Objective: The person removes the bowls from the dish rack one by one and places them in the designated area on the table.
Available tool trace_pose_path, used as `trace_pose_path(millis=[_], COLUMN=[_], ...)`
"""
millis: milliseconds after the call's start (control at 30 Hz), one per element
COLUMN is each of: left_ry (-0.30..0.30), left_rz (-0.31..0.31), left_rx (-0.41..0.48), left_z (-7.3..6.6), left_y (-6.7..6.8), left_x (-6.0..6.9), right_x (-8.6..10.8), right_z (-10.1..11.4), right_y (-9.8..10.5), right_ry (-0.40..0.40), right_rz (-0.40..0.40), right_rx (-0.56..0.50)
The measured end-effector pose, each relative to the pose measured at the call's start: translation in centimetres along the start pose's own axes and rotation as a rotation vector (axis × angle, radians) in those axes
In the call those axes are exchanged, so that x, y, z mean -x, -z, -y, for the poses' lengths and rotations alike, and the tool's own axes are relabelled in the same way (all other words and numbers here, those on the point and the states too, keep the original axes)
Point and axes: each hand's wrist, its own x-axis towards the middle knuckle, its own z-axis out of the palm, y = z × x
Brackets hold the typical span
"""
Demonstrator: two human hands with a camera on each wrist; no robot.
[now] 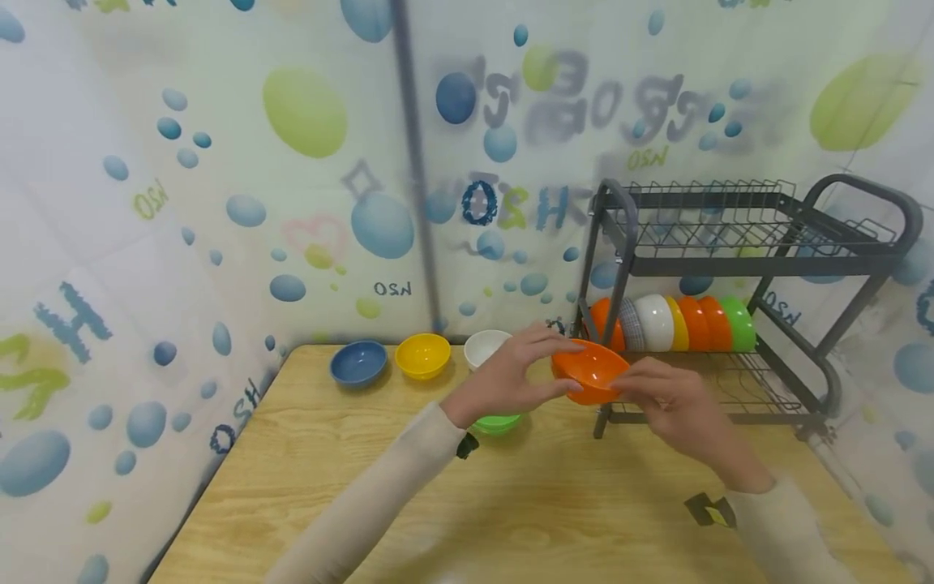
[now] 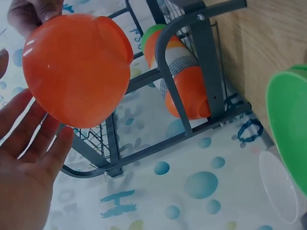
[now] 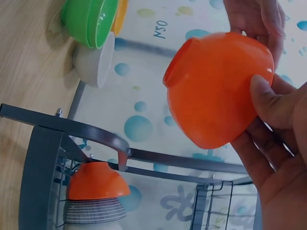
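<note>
An orange bowl is held in the air between both hands, just left of the rack's front post. My left hand grips its left rim, thumb below and fingers over the top. On the other side my right hand pinches the right rim. The left wrist view shows the bowl from its underside, with the left hand's fingers against it. In the right wrist view the right thumb presses on the bowl's outside.
A dark rack stands at the right, with a row of bowls on its lower tier. Blue, yellow and white bowls line the table's back edge. Green bowls sit beneath my left hand.
</note>
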Motion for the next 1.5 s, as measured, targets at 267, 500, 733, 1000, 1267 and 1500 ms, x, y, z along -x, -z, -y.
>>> trace_pose_path(millis=[267,500,733,1000,1267,1500], left_ry=[-0.091,-0.077,-0.075,-0.075,-0.019,0.014], left_rz=[0.09,0.168,0.135,0.067,0.013,-0.056], left_rx=[-0.124,-0.192,-0.201,-0.177,-0.176,-0.245], left_z=[-1.3,-1.8,-1.7,-1.4,-0.2,1.2], left_y=[1.1,1.5,1.4,1.7,2.3,3.3], left_x=[2.1,3.4,4.5,4.9,6.0,7.3], right_x=[-0.8,-0.9,-1.1,-1.8,-2.7,-3.0], right_z=[1.1,1.5,1.6,1.3,0.2,-1.3], right_y=[-1.6,-2.5,-3.1,-3.3,-3.1,-2.7], right_ry=[0.104,0.129,0.139,0.101,0.01,-0.134], right_rz=[0.076,0.083,0.098,0.117,0.021,-0.154], right_rx=[-0.02,0.008,0.02,-0.073,-0.025,0.092])
